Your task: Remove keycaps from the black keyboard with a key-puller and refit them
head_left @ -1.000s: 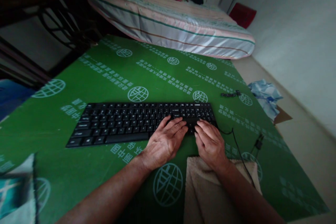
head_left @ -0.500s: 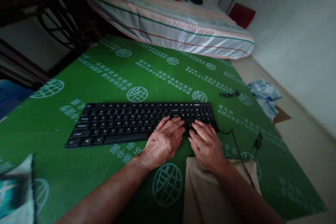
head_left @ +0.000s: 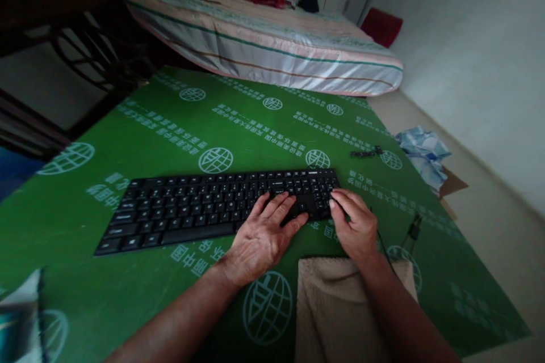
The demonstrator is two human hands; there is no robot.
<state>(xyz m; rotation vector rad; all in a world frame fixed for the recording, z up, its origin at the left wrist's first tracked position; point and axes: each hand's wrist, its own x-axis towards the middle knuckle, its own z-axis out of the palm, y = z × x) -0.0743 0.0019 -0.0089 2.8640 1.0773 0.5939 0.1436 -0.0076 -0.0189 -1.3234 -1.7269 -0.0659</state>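
Black keyboard [head_left: 183, 210] is seen lying on the green table [head_left: 106, 278], mid-table, set slightly askew, left end nearer the wearer; space bar side is turned to the wearer, number keys at right. White globe logos and lettering are printed across the tabletop.

Left hand [head_left: 264, 232] is laid palm down over the right-of-centre keys and front edge; its fingers are spread and loosely bent, nothing is gripped. Right hand [head_left: 355, 224] is placed at the keyboard's right end, thumb and fingers curled near the edge; whether the edge is pinched or only touched cannot be told. Keys between the two hands are left uncovered.

Folded beige cloth [head_left: 327, 306] is placed in front of the keyboard, partly covered by the right forearm. Thin black cable [head_left: 385, 249] is seen beside that forearm, partly hidden by it. Small dark plug-like piece [head_left: 414, 228] is seen farther right, and a small dark strip [head_left: 366, 153] is laid beyond the right hand. Patterned fabric [head_left: 21, 317] is cut off at the lower left corner.

Striped bed [head_left: 272, 51] is seen past the table; crumpled blue-and-white sheeting [head_left: 423, 150] is seen off the right edge.
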